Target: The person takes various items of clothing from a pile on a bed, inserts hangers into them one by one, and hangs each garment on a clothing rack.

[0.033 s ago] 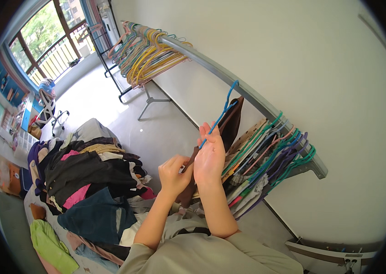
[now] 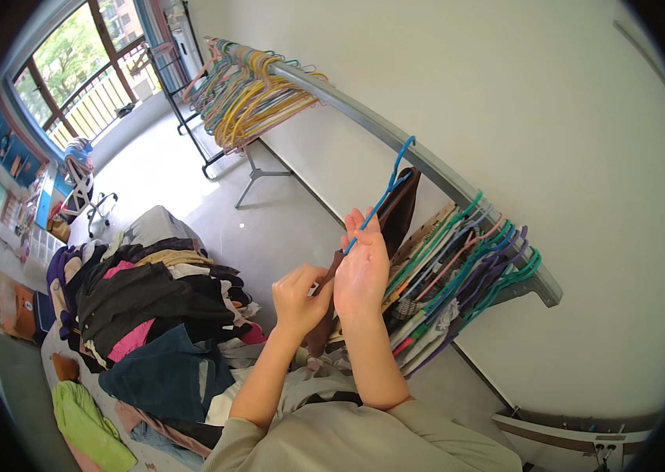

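A brown garment (image 2: 397, 211) hangs on a blue clothes hanger (image 2: 390, 186), whose hook is at the grey rail. My left hand (image 2: 298, 301) is closed in a pinch on the garment's near edge. Just right of it, my right hand (image 2: 362, 267) has its palm turned up toward me, and its fingers are around the near end of the hanger. Part of the garment is hidden behind my hands and forearms.
The grey rail (image 2: 356, 110) runs diagonally along the white wall. Empty hangers (image 2: 257, 106) crowd its far end; clothes on hangers (image 2: 458, 275) fill the near end. A large clothes pile (image 2: 151, 295) lies at the left, with a lime green garment (image 2: 88, 425) nearer me.
My hands, the garment and the hanger keep nearly the same places. The view has shifted very slightly.
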The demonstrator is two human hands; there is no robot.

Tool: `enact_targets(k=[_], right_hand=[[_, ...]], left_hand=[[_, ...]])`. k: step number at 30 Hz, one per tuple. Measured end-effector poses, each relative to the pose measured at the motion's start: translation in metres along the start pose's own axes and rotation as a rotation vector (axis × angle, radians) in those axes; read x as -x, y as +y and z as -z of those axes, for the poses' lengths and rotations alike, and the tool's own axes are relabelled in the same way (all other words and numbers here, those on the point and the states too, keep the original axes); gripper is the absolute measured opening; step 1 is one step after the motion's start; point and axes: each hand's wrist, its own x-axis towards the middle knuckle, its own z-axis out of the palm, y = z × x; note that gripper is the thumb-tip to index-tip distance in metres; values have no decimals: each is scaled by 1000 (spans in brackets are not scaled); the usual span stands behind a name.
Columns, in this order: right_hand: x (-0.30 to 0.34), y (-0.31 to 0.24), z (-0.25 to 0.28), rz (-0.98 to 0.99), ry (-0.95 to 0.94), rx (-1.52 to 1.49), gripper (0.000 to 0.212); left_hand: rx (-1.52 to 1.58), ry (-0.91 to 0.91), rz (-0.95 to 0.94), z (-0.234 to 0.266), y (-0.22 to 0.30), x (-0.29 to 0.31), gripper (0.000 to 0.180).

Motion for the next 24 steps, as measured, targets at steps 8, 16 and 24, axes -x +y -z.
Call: enact_targets(k=[8, 16, 24], right_hand=[[-10, -22, 14, 187, 113, 1, 67], [-16, -4, 50, 339, 306, 61, 69], [-3, -12, 54, 514, 290, 270, 71]], left_hand=[[204, -216, 112, -33, 13, -14, 13], [113, -471, 118, -58, 10, 20, 30], [10, -564, -62, -60, 13, 38, 28]])
